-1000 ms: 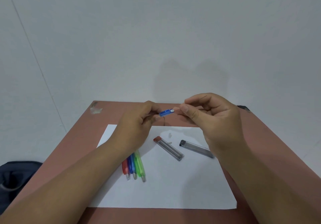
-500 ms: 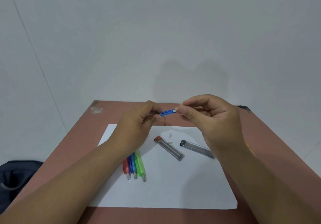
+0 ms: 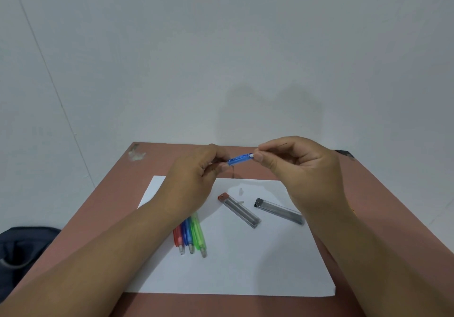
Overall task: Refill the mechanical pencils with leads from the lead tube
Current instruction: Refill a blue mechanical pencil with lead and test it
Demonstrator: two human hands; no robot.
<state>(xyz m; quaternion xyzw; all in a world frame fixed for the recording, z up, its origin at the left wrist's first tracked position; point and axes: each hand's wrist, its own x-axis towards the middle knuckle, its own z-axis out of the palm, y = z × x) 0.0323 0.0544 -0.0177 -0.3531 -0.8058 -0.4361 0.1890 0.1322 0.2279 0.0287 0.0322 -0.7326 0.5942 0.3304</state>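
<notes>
Holding a translucent blue plastic mechanical pencil (image 3: 239, 159) above the far part of the reddish-brown table (image 3: 368, 193), the left hand (image 3: 194, 179) grips its barrel while the right hand (image 3: 302, 166) pinches its white end. Two clear lead tubes (image 3: 239, 210) lie on the white paper sheet (image 3: 245, 267) below.

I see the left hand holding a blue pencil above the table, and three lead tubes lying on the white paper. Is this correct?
Not quite: the head view shows two lead tubes on the white paper, one with a red cap and one with a black cap. The left hand does hold the blue pencil above the table.
</notes>
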